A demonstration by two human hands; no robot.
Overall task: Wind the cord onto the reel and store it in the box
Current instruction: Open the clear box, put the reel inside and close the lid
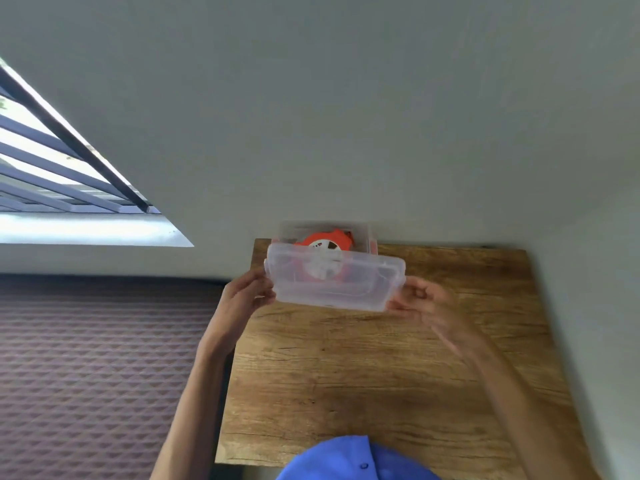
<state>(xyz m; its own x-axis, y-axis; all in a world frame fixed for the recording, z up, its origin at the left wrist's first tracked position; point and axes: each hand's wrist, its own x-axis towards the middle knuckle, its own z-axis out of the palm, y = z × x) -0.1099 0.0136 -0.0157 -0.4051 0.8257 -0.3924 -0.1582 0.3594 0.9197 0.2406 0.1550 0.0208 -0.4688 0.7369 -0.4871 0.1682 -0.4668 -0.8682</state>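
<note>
A clear plastic box point(363, 233) stands at the far edge of the wooden table point(381, 375), against the wall. Inside it sits the orange reel point(334, 239) with a white hub. A clear plastic lid point(346, 289) is held tilted in front of and over the box, so the reel shows through it. My left hand point(246, 292) grips the lid's left end and my right hand point(424, 299) grips its right end. No loose cord is visible.
The table stands against a grey wall point(346, 116). A patterned brown surface point(104, 358) lies to the left of the table. A window with bars point(52, 168) is at the upper left. My blue shirt point(353, 459) shows at the bottom.
</note>
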